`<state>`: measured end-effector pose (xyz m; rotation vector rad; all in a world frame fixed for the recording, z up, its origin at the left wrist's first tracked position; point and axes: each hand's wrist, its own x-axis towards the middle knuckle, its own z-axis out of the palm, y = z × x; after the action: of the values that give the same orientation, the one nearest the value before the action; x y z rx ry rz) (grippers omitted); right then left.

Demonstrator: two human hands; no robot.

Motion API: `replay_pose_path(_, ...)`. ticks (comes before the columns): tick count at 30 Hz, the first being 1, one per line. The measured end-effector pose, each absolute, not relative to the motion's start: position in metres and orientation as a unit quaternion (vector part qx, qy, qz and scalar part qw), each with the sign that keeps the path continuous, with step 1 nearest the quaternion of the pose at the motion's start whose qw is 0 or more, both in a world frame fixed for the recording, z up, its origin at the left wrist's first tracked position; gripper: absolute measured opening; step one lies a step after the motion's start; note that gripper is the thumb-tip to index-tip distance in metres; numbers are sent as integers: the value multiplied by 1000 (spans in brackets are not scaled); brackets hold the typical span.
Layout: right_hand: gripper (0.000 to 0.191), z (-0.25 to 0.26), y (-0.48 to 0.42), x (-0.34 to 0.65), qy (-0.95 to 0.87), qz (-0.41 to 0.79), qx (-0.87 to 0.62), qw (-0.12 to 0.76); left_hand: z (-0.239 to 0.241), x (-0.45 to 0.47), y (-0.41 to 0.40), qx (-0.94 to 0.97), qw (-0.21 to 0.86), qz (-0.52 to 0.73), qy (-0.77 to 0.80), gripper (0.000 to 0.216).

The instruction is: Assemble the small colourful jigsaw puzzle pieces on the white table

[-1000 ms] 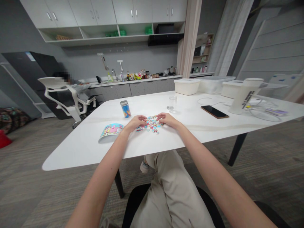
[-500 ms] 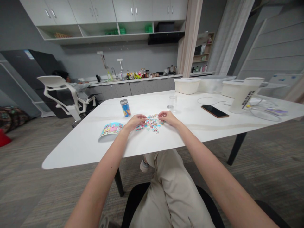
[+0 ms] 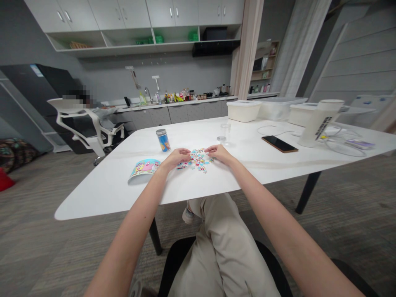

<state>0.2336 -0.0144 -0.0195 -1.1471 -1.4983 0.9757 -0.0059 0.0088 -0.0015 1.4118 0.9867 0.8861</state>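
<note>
A pile of small colourful puzzle pieces (image 3: 196, 161) lies on the white table (image 3: 108, 189) in front of me. My left hand (image 3: 176, 157) rests at the pile's left edge with fingers curled onto the pieces. On the right edge sits my right hand (image 3: 219, 153), its fingers bent and pinched at the pieces. I cannot make out what either hand holds. A colourful picture card (image 3: 144, 168) lies just left of my left hand. A small tin with a blue label (image 3: 163, 140) stands behind the pile.
A clear glass jar (image 3: 225, 133) and its lid (image 3: 220, 139) stand behind my right hand. A dark phone (image 3: 279, 144), white cup (image 3: 318, 122), cables and white boxes (image 3: 243, 111) fill the right side. A person sits in a white chair (image 3: 81, 123) at far left.
Both hands have shifted slightly on the pile, fingers working at the pieces. The view has tilted a little; nothing else has moved.
</note>
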Motion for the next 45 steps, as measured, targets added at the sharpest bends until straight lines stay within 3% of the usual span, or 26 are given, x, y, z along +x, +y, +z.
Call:
replay_pose_path(17, 28, -20, -13, 233, -606, 420, -455, 499, -3, -7, 7, 606, 580, 359, 409, 30)
replay_pose_path(30, 15, -20, -13, 226, -565, 471, -443, 512, 0, -6, 6, 643, 534, 357, 417, 33)
replay_pose_path(39, 25, -20, -14, 229, -585, 454, -452, 497, -1, -5, 7, 619, 527, 359, 459, 27)
replay_pose_path(42, 31, -20, -14, 231, -592, 451, -450, 494, 1, -3, 7, 626, 483, 370, 488, 18)
replay_pose_path(45, 32, -21, -14, 232, -597, 442, -454, 492, 4, -4, 9, 695, 319, 405, 501, 12)
